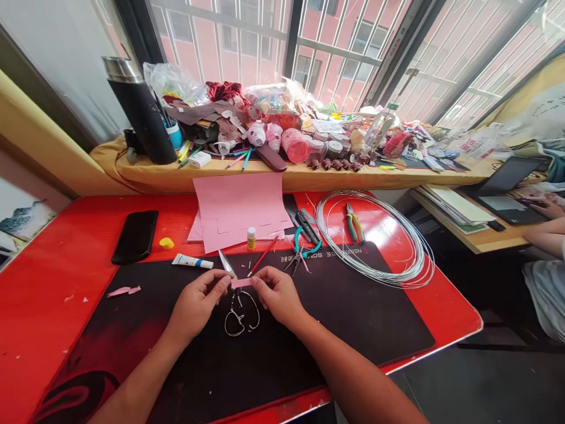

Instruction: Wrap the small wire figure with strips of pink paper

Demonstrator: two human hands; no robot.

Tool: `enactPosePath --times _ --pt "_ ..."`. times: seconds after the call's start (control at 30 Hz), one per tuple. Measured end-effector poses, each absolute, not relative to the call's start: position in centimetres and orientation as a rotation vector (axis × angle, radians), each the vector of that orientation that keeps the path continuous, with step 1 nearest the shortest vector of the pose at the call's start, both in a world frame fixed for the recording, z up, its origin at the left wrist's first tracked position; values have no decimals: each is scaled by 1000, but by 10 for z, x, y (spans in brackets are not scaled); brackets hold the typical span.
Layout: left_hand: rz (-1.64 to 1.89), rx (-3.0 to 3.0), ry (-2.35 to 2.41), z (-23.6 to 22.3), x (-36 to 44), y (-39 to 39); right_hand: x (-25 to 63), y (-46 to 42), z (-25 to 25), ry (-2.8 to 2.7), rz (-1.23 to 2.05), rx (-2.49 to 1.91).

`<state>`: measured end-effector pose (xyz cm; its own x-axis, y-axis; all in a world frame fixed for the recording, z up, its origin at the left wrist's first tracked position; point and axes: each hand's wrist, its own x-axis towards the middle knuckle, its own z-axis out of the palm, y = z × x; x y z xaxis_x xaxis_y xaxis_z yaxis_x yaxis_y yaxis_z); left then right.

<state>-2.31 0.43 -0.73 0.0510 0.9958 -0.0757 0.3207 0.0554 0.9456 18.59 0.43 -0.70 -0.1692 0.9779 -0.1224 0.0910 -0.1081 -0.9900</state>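
Note:
Between my two hands a small strip of pink paper (241, 283) is stretched level above the black mat. My left hand (203, 297) pinches its left end between thumb and finger. The right end is pinched the same way by my right hand (277, 294). Just below the strip lie scissors (235, 323) with dark, partly worn handle loops; their blades (226, 263) point away from me. A red pencil (263, 256) rests beyond my right fingers. Left of them, a white and blue glue tube (192, 261) lies on the mat's far edge.
Pink paper sheets (241, 203) lie at the back beside a small yellow-labelled bottle (251, 238). Teal pliers (302, 250), a wire coil (397, 224) and green-yellow pliers (354, 225) are to the right. A phone (135, 237) lies left. Another person's arm (547, 235) shows at far right.

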Motion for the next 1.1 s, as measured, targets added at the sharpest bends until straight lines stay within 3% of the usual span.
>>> enactPosePath --times 0.27,0.63,1.1 --pt "763 1892 1336 18 31 31 229 -34 16 -1054 1563 -1138" --pt "360 2864 1140 12 131 80 261 -77 -15 -802 1508 -1081" --pt "508 3087 872 1 137 95 262 -76 -8 -779 1554 -1048"
